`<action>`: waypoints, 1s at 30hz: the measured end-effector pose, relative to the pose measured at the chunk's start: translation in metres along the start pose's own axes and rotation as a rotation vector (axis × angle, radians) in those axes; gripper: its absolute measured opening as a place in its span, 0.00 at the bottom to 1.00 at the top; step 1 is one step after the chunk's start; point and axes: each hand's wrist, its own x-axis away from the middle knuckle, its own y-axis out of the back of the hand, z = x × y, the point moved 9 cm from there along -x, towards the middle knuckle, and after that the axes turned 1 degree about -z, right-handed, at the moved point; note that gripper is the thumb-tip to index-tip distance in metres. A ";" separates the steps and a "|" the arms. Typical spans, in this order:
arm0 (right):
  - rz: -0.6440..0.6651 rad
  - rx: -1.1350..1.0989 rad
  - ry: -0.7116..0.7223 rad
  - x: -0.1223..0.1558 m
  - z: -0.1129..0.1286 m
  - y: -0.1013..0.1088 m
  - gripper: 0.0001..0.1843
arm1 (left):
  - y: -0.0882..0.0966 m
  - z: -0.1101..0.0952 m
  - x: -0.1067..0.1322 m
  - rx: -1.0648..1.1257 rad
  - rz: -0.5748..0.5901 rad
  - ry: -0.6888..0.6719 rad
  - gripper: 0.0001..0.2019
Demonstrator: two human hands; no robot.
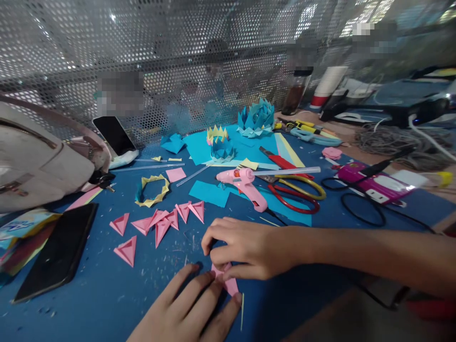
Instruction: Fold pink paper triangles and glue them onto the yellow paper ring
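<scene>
While left hand (pixel 192 308) presses flat and right hand (pixel 245 247) pinches pink paper (pixel 231 285), mesh (pixel 178 71) backs blue mat (pixel 107 294).

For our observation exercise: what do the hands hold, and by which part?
A pink paper piece on the table: right hand pins its top, left hand its lower edge.

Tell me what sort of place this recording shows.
Probably a paper-craft worktable in a shared workshop: a glue gun, scissors and folded pink triangles lie on the blue mat, and the left hand and right hand press a pink paper piece.
</scene>
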 end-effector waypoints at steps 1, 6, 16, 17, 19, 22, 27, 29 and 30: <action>0.003 0.021 0.006 0.000 0.001 0.000 0.06 | 0.000 0.000 0.000 -0.002 0.001 -0.002 0.21; 0.010 0.097 0.025 0.000 0.002 -0.001 0.07 | 0.003 0.003 -0.002 0.025 -0.028 0.038 0.21; -0.001 0.121 -0.049 0.003 -0.001 -0.002 0.07 | 0.003 0.003 -0.002 0.060 -0.037 0.066 0.18; 0.002 0.096 -0.056 0.003 -0.002 -0.002 0.08 | 0.002 0.003 -0.001 0.058 -0.031 0.060 0.18; 0.004 0.060 -0.061 0.002 -0.003 -0.001 0.08 | 0.002 0.002 0.000 0.050 -0.023 0.048 0.18; -0.003 0.077 -0.053 0.002 -0.002 -0.001 0.09 | 0.001 0.000 0.001 0.042 -0.030 0.046 0.18; -0.022 0.162 -0.034 0.004 0.000 -0.003 0.08 | 0.000 0.003 0.000 0.050 -0.023 0.052 0.18; -0.027 0.199 -0.028 0.004 0.001 -0.004 0.08 | -0.002 0.004 0.000 0.046 0.011 0.036 0.18; -0.029 0.215 -0.027 0.005 0.002 -0.004 0.08 | -0.003 0.004 -0.001 0.048 0.025 0.029 0.18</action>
